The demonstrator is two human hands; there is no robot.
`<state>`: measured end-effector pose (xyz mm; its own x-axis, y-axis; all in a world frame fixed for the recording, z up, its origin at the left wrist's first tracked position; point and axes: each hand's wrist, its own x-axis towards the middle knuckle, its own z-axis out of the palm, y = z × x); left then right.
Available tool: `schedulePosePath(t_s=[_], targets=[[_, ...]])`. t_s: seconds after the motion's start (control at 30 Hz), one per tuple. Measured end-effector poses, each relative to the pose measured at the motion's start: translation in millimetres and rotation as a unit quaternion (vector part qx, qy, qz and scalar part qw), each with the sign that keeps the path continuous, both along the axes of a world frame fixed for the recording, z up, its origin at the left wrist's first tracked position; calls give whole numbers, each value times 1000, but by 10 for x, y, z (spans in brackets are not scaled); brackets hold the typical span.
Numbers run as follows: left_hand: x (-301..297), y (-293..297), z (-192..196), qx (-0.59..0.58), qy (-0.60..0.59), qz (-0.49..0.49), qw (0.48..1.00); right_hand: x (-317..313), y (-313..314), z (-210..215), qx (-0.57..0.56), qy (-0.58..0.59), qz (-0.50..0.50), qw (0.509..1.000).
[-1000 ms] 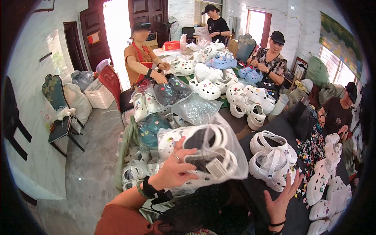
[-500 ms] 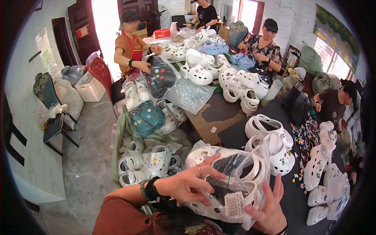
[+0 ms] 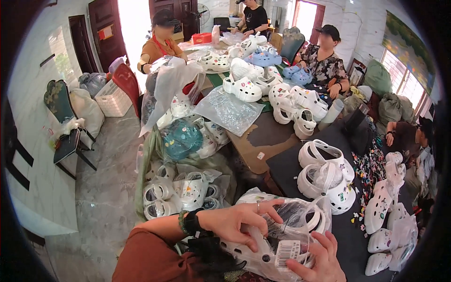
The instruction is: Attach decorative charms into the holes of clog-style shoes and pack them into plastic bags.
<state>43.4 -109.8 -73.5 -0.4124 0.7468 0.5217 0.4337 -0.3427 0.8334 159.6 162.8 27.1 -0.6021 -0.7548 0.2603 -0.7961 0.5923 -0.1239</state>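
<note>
A pair of white clogs (image 3: 249,254) lies in a clear plastic bag (image 3: 293,214) in front of me, at the table's near edge. A white barcode label (image 3: 287,254) shows on the bag's near side. My left hand (image 3: 237,224), with a ring and wrist bands, grips the bag's film from the left, its thumb and fingers bent over the clogs. My right hand (image 3: 319,259) is closed round the right end of the bagged clogs, its thumb by the label. The fingertips are partly hidden by shiny film.
White clogs with charms (image 3: 329,178) stand beyond my right hand, near scattered small charms (image 3: 369,164). Bagged clogs (image 3: 188,192) fill an open sack at left. A flat plastic bag (image 3: 230,110) lies on the table (image 3: 256,138). Several people work around it.
My right hand has gone from spread fingers to a hold on the bagged clogs. Across the table, the person at left has raised a clear bag; the person at right has left the blue clogs.
</note>
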Motion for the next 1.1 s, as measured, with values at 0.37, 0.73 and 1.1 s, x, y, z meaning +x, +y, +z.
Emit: schedulePosePath(t_s=[0.37,0.73,1.1], targets=[[-107,59,-26,-11,49,-22,999,-25,20,-47,8,10,33,999],[-137,136,15,-29,38,-59,997,38,56,65,11,25,24,999],[-130,207,-47,-22,59,-60,996,83,114,91,-17,18,18,1000]])
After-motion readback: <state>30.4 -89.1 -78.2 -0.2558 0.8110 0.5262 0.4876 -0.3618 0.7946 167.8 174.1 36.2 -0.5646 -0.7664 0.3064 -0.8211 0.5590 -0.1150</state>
